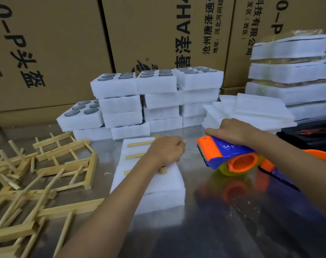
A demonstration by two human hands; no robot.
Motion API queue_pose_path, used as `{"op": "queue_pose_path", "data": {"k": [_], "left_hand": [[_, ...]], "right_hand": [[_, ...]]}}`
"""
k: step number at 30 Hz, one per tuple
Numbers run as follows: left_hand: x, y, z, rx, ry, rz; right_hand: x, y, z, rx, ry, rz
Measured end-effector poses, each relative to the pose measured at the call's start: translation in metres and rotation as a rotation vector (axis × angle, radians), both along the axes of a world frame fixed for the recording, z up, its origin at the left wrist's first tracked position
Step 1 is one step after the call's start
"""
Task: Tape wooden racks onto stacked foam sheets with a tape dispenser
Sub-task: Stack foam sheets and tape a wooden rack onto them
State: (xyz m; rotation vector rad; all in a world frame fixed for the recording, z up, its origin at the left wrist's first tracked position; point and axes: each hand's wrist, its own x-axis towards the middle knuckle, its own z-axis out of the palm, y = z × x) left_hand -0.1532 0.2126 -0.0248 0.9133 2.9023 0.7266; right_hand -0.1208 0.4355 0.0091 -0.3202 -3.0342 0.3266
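Observation:
A stack of white foam sheets lies on the metal table in the middle. A wooden rack lies on top of it, its dowels pointing left. My left hand rests curled on the rack near the stack's right side and holds it down. My right hand grips the top of the blue and orange tape dispenser, which hovers just right of the stack with its toothed orange end toward my left hand. Its yellowish tape roll shows underneath.
A loose pile of wooden racks covers the table's left side. Foam blocks with round inserts are stacked behind, plain foam sheets at the back right, wrapped bundles beyond. Cardboard boxes form the back wall.

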Motion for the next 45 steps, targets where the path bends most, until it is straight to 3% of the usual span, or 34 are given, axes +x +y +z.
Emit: {"op": "queue_pose_path", "data": {"k": [10, 14, 30, 45], "left_hand": [[-0.002, -0.003, -0.004, 0.007, 0.038, -0.047], [-0.004, -0.004, -0.006, 0.005, 0.116, -0.081], [-0.006, -0.006, -0.009, 0.002, 0.149, -0.127], [0.004, -0.008, -0.001, 0.011, 0.079, -0.09]], "right_hand": [[-0.002, 0.012, 0.007, -0.004, -0.125, -0.033], [0.0, 0.012, 0.009, -0.024, -0.133, -0.055], [0.012, 0.011, 0.005, 0.012, -0.132, -0.065], [0.002, -0.043, -0.004, 0.364, -0.13, -0.119]]}}
